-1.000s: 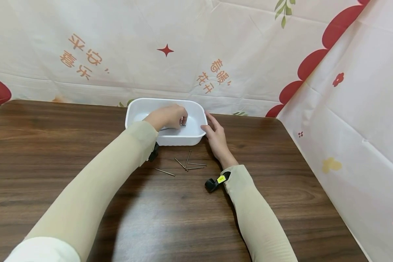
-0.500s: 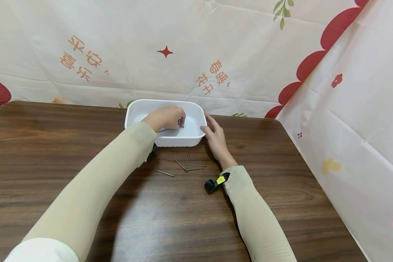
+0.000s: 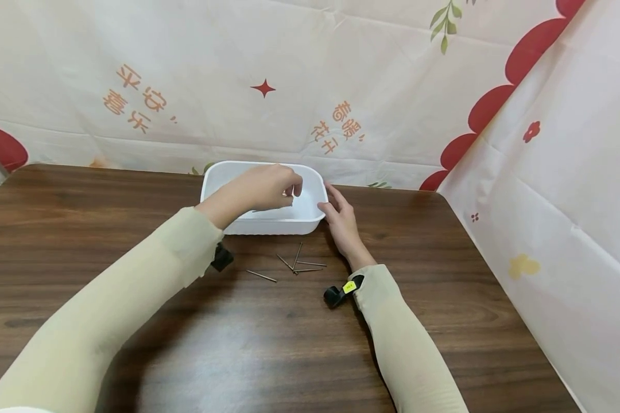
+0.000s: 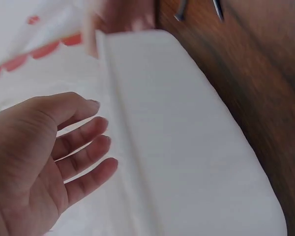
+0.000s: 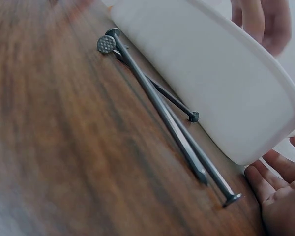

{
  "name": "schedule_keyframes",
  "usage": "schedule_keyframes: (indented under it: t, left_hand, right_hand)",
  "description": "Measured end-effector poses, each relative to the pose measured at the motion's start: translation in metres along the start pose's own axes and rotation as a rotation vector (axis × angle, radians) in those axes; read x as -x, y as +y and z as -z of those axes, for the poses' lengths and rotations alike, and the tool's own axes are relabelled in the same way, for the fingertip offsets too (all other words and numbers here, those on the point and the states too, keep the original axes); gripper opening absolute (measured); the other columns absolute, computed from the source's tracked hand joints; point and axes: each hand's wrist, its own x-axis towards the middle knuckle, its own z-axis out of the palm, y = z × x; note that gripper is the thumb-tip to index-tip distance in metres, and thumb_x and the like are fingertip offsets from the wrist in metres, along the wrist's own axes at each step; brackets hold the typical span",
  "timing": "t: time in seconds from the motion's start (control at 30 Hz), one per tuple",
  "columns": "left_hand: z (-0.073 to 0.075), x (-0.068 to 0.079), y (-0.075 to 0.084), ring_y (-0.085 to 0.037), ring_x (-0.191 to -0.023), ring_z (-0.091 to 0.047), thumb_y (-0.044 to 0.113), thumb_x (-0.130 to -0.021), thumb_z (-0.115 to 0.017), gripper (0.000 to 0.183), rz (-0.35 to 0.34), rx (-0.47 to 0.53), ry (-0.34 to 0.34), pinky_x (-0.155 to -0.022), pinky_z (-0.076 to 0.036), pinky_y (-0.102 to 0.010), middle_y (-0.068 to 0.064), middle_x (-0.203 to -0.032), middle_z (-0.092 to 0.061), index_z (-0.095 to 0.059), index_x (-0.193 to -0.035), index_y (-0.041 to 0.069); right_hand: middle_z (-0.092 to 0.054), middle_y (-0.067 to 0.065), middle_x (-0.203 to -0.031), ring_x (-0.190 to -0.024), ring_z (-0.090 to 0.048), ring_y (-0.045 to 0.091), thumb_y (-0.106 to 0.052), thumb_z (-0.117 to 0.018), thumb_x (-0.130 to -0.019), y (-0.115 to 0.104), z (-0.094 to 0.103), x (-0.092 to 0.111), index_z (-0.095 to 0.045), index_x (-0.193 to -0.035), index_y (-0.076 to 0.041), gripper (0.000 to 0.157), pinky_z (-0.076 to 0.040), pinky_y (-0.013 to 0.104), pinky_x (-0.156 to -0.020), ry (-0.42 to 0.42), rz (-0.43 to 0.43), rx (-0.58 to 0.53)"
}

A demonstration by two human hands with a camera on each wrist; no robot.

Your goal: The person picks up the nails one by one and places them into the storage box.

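A white plastic tray (image 3: 268, 227) stands near the back edge of the table. Over its inside is my left hand (image 3: 268, 186), fingers loosely bent; in the left wrist view that hand (image 4: 44, 152) holds nothing. At the tray's right end my right hand (image 3: 343, 229) grips the wall, its thumb over the rim and the fingers outside. Several steel nails (image 3: 261, 276) lie on the table in front of the tray, some crossing each other; their flat heads show in the right wrist view, where one long nail (image 5: 157, 103) lies across others. A short dark line under the left hand is too small to tell.
The brown wood table (image 3: 268, 344) reaches to a printed white cloth (image 3: 212, 86) hanging behind it and along the right side. Black wrist cameras sit on both cuffs, the right camera (image 3: 334, 296) close to the tabletop.
My left hand has lifted a little inside the tray and its fingers have loosened; its forearm has swung left. A dark tip at its fingers earlier is no longer clear. The right hand holds still.
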Motion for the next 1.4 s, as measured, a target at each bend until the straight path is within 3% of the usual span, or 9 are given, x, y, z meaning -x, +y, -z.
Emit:
schedule_keyframes:
  t: [0.23,0.47,0.63,0.93,1.4]
  left_hand:
    - [0.007,0.043,0.019,-0.019,-0.091,-0.065,0.009,-0.091,-0.062,0.016,-0.067,0.014,0.046,-0.083,-0.053,-0.037,-0.002,-0.099,-0.070,-0.072,-0.104,0.011]
    - [0.003,0.074,0.035,-0.019,-0.090,-0.066,0.006,-0.085,-0.064,0.021,-0.066,-0.013,0.021,-0.079,-0.054,-0.039,-0.001,-0.100,-0.071,-0.072,-0.103,0.014]
    - [-0.001,0.092,0.043,-0.015,-0.083,-0.063,0.003,-0.079,-0.066,0.022,-0.070,-0.006,-0.001,-0.075,-0.053,-0.036,0.002,-0.089,-0.069,-0.072,-0.095,0.017]
    - [-0.033,0.096,0.024,-0.011,-0.081,-0.059,0.002,-0.077,-0.068,0.022,-0.104,0.108,-0.187,-0.075,-0.050,-0.030,0.001,-0.088,-0.068,-0.070,-0.095,0.015]
    - [-0.054,0.093,0.024,-0.008,-0.074,-0.054,-0.004,-0.073,-0.064,0.027,-0.095,0.118,-0.234,-0.069,-0.046,-0.025,0.004,-0.081,-0.061,-0.067,-0.090,0.017]
  right_hand:
    - [-0.059,0.018,-0.139,-0.113,-0.060,0.018,-0.013,-0.051,-0.099,0.001,0.002,0.001,-0.041,-0.155,-0.020,0.058,-0.052,0.018,-0.087,0.004,0.008,0.000]
    - [-0.057,0.017,-0.144,-0.122,-0.060,0.027,-0.014,-0.051,-0.099,0.002,0.005,0.001,-0.041,-0.155,-0.021,0.057,-0.052,0.018,-0.088,0.007,0.000,-0.006]
    - [-0.055,0.017,-0.147,-0.127,-0.058,0.031,-0.015,-0.050,-0.100,0.002,0.004,0.001,-0.040,-0.156,-0.023,0.057,-0.051,0.019,-0.091,-0.008,-0.003,-0.009]
    - [-0.057,0.016,-0.144,-0.121,-0.060,0.024,-0.015,-0.051,-0.099,0.001,0.003,-0.003,-0.040,-0.156,-0.022,0.058,-0.052,0.019,-0.090,-0.006,0.003,-0.007]
    - [-0.056,0.016,-0.144,-0.120,-0.060,0.023,-0.014,-0.051,-0.099,0.002,-0.001,-0.002,-0.040,-0.156,-0.019,0.058,-0.052,0.019,-0.090,-0.005,0.008,-0.009]
